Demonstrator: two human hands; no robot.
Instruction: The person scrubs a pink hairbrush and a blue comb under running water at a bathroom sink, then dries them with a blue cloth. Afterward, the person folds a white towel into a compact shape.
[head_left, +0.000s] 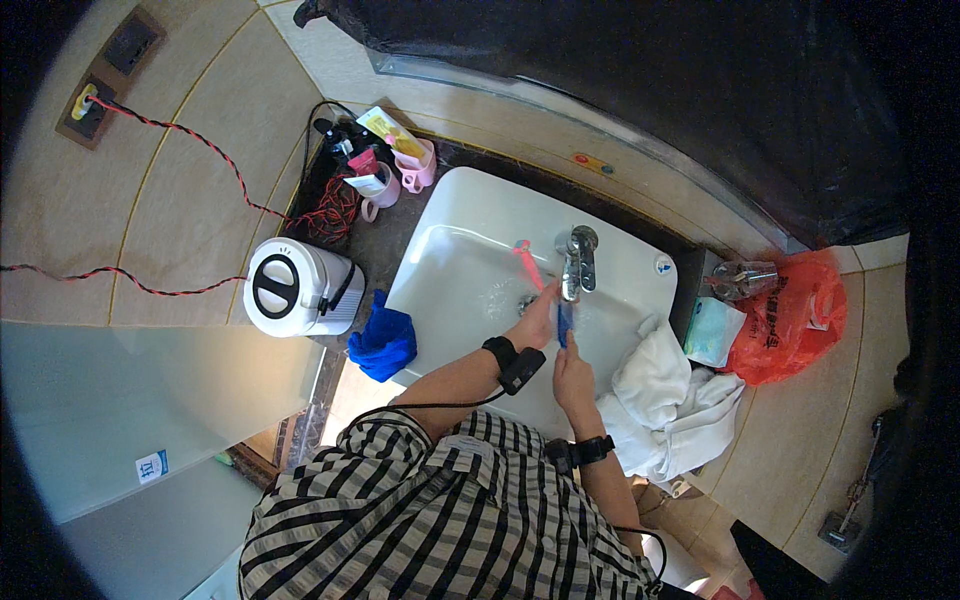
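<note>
My left hand (534, 321) is over the white washbasin (465, 292), below the chrome faucet (579, 262). It grips the lower end of a pink tool (529, 264) with a short crosswise head, apparently a razor. My right hand (574, 375) holds a narrow blue object (564, 322), perhaps a brush, upright beneath the spout. Motion blurs its outline, and its upper end lies close beside my left fingers. Part of the metal drain (527, 304) shows next to my left hand.
Left of the basin are a white lidded appliance (304, 289), a blue cloth (384, 337) and pink cups (386, 187) with toiletries. White towels (667, 397) drape over the right rim. A tissue pack (712, 330), a clear glass (742, 280) and a red plastic bag (787, 322) lie beyond.
</note>
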